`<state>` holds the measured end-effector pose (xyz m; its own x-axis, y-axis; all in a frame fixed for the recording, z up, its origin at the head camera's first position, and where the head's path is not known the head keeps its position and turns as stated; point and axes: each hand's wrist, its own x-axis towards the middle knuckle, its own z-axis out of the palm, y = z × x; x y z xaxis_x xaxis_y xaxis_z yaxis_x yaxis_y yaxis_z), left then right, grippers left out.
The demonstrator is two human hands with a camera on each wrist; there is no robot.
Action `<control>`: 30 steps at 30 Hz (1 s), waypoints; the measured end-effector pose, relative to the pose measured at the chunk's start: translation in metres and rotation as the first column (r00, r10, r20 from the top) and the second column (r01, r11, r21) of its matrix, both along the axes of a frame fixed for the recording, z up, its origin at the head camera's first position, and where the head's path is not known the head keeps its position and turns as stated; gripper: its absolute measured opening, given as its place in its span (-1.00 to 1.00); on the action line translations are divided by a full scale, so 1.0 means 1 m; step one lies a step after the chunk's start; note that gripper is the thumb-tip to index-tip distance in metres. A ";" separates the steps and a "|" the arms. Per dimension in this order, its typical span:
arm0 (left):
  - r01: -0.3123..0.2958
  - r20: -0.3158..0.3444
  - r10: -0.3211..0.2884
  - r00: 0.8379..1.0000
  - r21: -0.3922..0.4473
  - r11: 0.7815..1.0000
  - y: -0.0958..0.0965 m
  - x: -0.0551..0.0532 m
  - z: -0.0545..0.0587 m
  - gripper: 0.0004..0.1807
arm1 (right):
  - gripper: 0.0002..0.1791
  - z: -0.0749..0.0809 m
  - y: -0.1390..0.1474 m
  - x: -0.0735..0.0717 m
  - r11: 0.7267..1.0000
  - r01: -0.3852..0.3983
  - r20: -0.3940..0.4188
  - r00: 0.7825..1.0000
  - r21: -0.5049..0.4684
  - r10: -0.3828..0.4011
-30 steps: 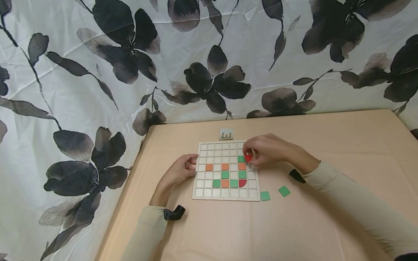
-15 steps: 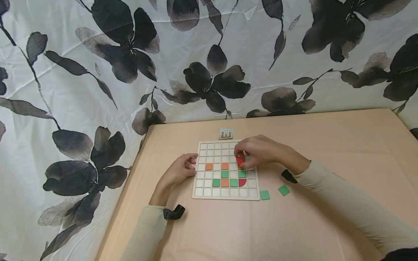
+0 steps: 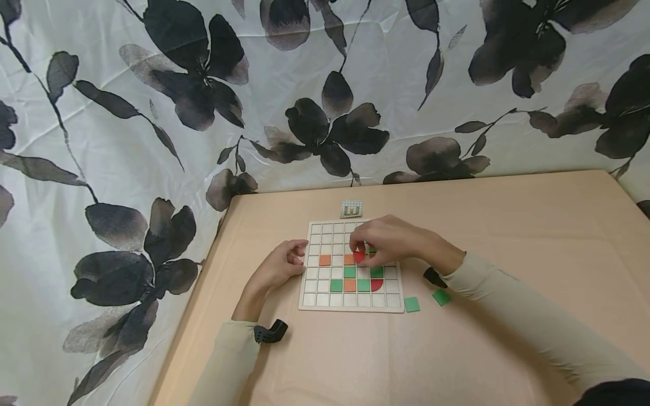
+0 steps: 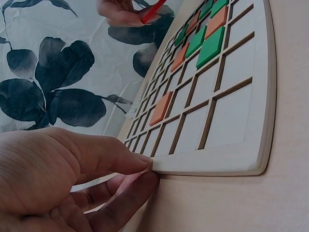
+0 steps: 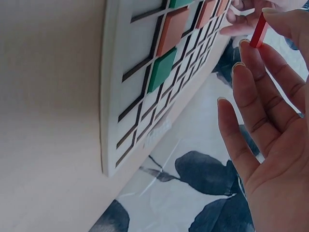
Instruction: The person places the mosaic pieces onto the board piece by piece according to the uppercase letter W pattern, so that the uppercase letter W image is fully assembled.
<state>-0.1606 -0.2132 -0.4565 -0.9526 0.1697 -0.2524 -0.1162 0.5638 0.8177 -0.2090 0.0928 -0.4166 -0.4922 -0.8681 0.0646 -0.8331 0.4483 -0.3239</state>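
A white grid board lies on the table, with several green and orange tiles and a rounded red tile in its squares. My left hand is at the board's left edge; in the left wrist view its thumb and finger pinch the rim. Over the middle of the board, my right hand pinches a red tile between thumb and fingertips. The right wrist view shows this tile on edge, apart from the board. My right hand hides part of the board's upper right.
Two loose green tiles, one by the board's lower right corner and another farther right, lie on the table. Behind the board is a small card with a grid pattern. A floral cloth hangs beyond the table.
My right hand has moved left across the board with the red tile, from the right columns toward the middle. My left hand has stayed at the board's left edge.
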 end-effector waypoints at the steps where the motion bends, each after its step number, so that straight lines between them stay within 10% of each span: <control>1: -0.001 0.000 0.001 1.000 -0.002 1.000 0.000 0.000 0.000 -0.25 | -0.79 0.000 -0.002 0.000 1.000 -0.005 0.000 1.000 0.001 0.005; 30: 0.007 0.007 -0.007 1.000 0.016 1.000 0.000 0.000 0.000 -0.27 | -0.76 -0.007 -0.045 0.009 0.994 -0.100 0.015 0.995 0.040 0.100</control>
<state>-0.1605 -0.2133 -0.4561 -0.9496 0.1803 -0.2563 -0.1183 0.5512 0.8260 -0.2001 0.0480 -0.4240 -0.4035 -0.9147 0.0226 -0.8701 0.3759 -0.3187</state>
